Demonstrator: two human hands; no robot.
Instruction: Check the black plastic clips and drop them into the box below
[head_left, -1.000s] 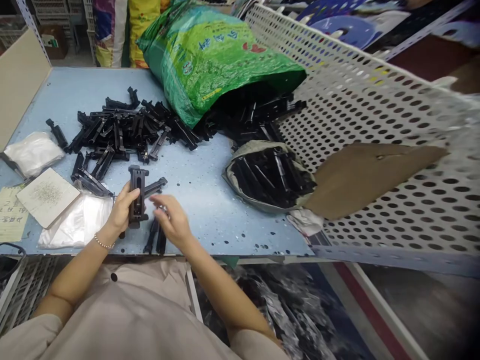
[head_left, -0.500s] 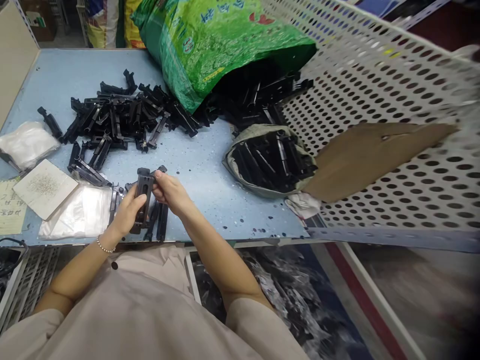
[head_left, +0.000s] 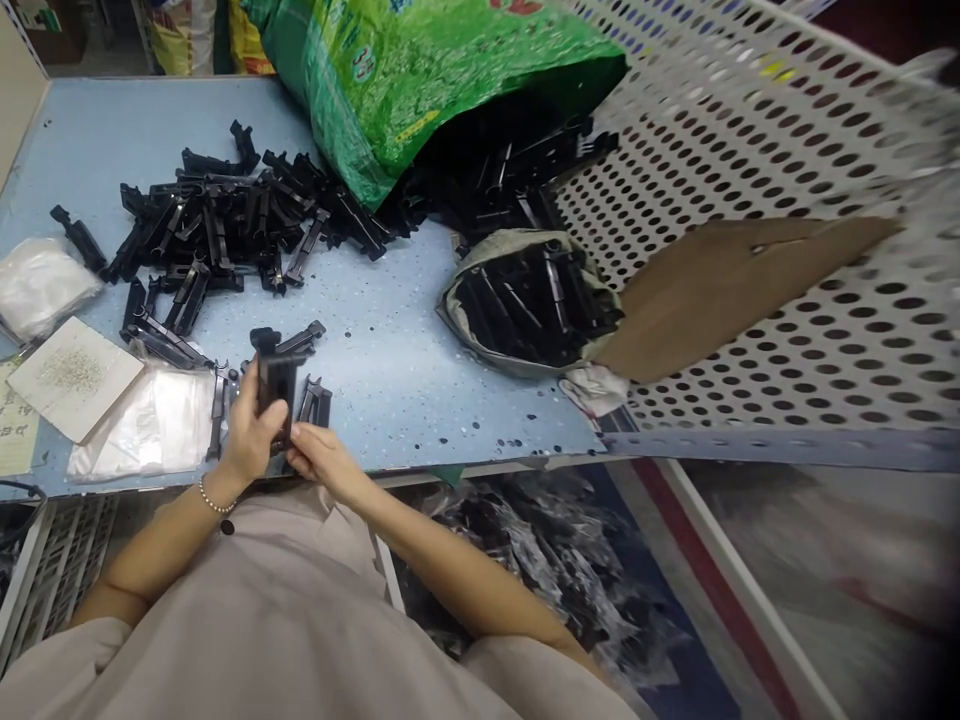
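Note:
My left hand (head_left: 253,430) is wrapped round a black plastic part (head_left: 276,385), which stands roughly upright above the table's front edge. Against the lower end of that part, my right hand (head_left: 319,460) has its fingers pressed together; whether they grip the part or something small is hidden. More black parts (head_left: 313,402) lie on the table just beyond my hands. A large heap of similar parts (head_left: 217,225) spreads over the back left of the blue table (head_left: 375,330). Left of my left hand are clear plastic bags (head_left: 157,420).
A green sack (head_left: 420,80) spills black parts at the back. A grey-green cloth bag (head_left: 487,350) holds more, beside brown cardboard (head_left: 720,290) and a perforated white panel (head_left: 840,200). A white tile (head_left: 75,380) lies left. Wrapped parts (head_left: 555,560) sit below the table.
My right hand has moved from the upper end of the held part down to its lower end. The view has shifted slightly.

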